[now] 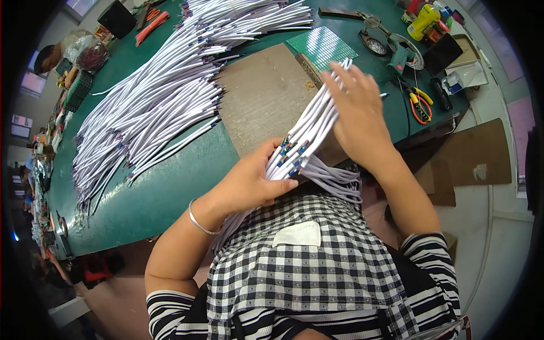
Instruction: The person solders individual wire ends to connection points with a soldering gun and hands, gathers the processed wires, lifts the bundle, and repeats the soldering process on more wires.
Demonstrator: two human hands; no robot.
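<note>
checked apron [334, 269], slim white cables [315, 118], multicoloured tips [293, 152]

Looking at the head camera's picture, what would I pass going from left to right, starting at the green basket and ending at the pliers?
Green basket → nearer pile of white cables → left hand → held bundle of white cables → right hand → pliers.

left hand [245, 180]: grips white cables [311, 120] | right hand [360, 116]: at far ends

Smooth plastic cables [315, 122]; glossy tabletop [190, 184]; cloth apron [334, 277].
</note>
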